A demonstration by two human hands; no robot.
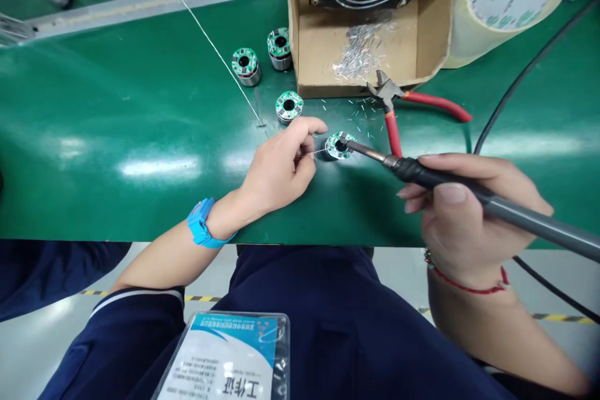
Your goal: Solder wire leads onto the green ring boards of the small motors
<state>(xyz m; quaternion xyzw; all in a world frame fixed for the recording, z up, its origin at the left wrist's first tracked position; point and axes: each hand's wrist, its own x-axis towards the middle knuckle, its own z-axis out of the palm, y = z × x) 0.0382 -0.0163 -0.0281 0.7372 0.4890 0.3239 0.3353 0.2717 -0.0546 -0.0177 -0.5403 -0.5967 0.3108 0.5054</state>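
on green bench [117,106], before a carton [319,44]: round circuit-board part [336,146], soldering iron [407,169] at its top
right hand [473,212] wraps the iron; left hand [284,165] pinches thin wire [320,150]; red-handled cutters [388,91] and three similar parts [248,75] sit close by.

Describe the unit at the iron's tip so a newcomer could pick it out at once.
Find the cardboard box on the green table, then the red-handled cutters at its near edge. Left of their near handle stands the round unit, topped by a green ring-shaped board. Unlike similar units farther left, this one has the soldering iron at its ring.
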